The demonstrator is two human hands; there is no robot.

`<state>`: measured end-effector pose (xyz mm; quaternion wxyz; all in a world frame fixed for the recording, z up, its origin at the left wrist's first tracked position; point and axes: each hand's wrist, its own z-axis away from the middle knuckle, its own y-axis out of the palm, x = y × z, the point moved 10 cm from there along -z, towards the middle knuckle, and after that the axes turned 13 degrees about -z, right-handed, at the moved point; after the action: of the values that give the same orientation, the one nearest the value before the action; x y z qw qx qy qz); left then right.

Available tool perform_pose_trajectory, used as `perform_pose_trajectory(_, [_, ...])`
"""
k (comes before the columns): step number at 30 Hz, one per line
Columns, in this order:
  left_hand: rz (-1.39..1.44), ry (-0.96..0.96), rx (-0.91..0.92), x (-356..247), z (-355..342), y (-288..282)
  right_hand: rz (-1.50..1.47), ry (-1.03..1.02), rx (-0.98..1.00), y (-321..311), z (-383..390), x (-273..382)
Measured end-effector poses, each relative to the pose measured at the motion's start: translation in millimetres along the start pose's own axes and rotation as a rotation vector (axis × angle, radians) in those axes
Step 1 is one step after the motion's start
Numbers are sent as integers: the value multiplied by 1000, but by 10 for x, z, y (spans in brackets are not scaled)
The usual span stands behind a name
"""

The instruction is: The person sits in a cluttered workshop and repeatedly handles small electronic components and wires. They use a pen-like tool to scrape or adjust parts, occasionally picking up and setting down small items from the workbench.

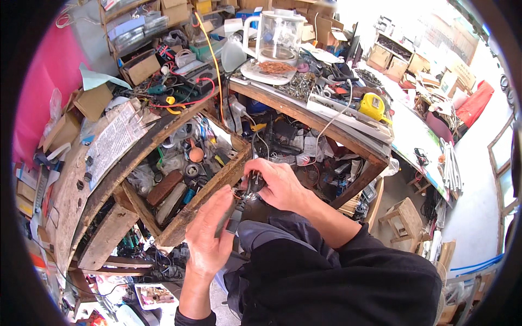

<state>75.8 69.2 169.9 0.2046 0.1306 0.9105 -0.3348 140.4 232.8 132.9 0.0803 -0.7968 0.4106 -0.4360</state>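
Above my lap, my left hand is closed around a dark grey, elongated part, with small wires at its upper end. My right hand, just above and to the right, grips a small black object, perhaps a tool, whose lower end meets the wires and shiny bits at the top of the grey part. The exact shape of both held objects is partly hidden by my fingers. Right beside my hands is an open wooden drawer full of tools, bags and small parts, with an orange bulb-shaped item.
A cluttered wooden bench curves along the left. Ahead, another bench holds a clear pitcher on a white base, screws and a yellow tape measure, above a junk-filled cavity. A wooden stool stands at the right.
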Motion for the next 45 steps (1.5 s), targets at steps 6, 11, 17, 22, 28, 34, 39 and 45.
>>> perform_pose_trajectory(6, [-297, -167, -77, 680, 145, -181, 116, -31, 103, 32, -265, -251])
perform_pose_trajectory(11, [-379, -383, -31, 1595, 491, -174, 306, 237, 159, -29, -422, -829])
perform_pose_trajectory(17, [-275, -561, 8, 1860, 575, -67, 525, 714, -5, -379, -512, -2077])
perform_pose_trajectory(22, [-122, -633, 10, 1960, 614, -72, 754, 721, -336, -896, -481, -2769])
perform_pose_trajectory(28, [-264, -591, -45, 1935, 660, -173, 765, 484, -413, -1077, -499, -3373])
perform_pose_trajectory(34, [-408, -659, 129, 1973, 736, -122, 310, 641, -401, -1188, -318, -3946])
perform_pose_trajectory(39, [-161, -662, 21, 1949, 675, -89, -414, 859, -478, -1198, -108, -4572])
perform_pose_trajectory(45, [250, -542, -267, 2164, 696, -143, -316, 777, -488, -855, -395, -4196])
